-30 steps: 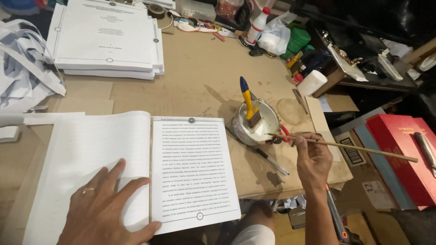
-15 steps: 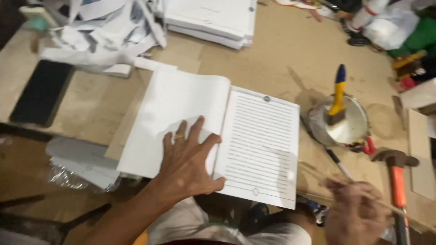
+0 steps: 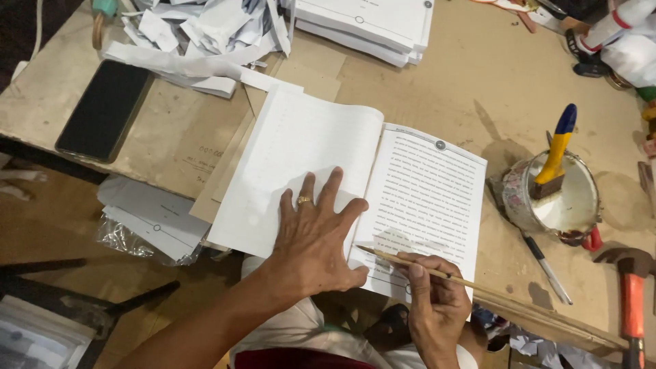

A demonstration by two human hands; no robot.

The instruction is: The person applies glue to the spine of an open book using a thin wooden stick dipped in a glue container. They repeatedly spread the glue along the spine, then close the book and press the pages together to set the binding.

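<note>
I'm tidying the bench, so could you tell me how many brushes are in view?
1: a brush with a blue and yellow handle stands in the white tin right of the open book. Others may be hidden beyond the frame's edge.

Illumination warm and adequate. The brush (image 3: pixel 555 154) casts a firm shadow up and left across the worktop (image 3: pixel 437 89), placing the source at lower right. White pages of the open book (image 3: pixel 307 164) read bright, print on the left page washed out. Floor at lower left dim. Mild softness at frame edges; centre sharp.
</note>
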